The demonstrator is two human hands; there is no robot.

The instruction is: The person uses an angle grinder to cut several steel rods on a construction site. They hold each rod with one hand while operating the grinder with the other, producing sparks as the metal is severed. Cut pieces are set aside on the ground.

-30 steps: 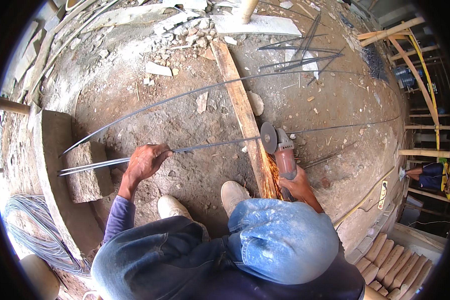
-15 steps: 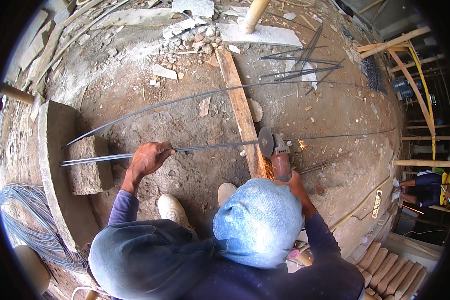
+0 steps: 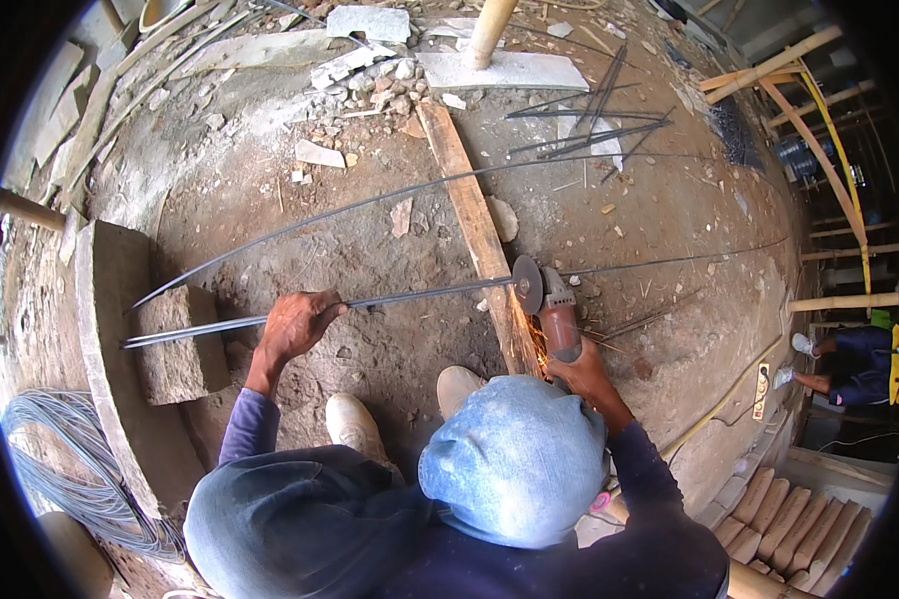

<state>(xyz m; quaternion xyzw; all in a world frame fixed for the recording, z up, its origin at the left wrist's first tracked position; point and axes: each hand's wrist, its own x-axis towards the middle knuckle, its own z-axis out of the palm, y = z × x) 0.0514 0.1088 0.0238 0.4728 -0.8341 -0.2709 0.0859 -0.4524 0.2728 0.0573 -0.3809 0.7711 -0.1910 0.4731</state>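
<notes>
My left hand point(image 3: 298, 324) is closed around a small bundle of thin steel rods point(image 3: 410, 297), steadying them from above. The rods run from a rough block point(image 3: 182, 344) on the left to a wooden plank point(image 3: 459, 170), and lie across it. My right hand point(image 3: 584, 371) grips the body of an angle grinder point(image 3: 561, 324). Its round disc point(image 3: 528, 284) meets the rods at the plank's right edge, and orange sparks point(image 3: 524, 334) spray down along the wood. The exact contact point is hidden by the disc.
Another bent rod point(image 3: 320, 215) crosses the dirt farther off. Beyond the plank lies a pile of short dark rods point(image 3: 599, 120). A wire coil point(image 3: 70, 469) sits beside the concrete slab point(image 3: 120, 369). At right are a power strip point(image 3: 761, 391), stacked tiles point(image 3: 799, 524) and another person point(image 3: 859, 359).
The spark spray has grown longer along the plank. Both hands keep their grips, with the grinder at nearly the same spot. The view has shifted slightly, and the other person's legs have changed position.
</notes>
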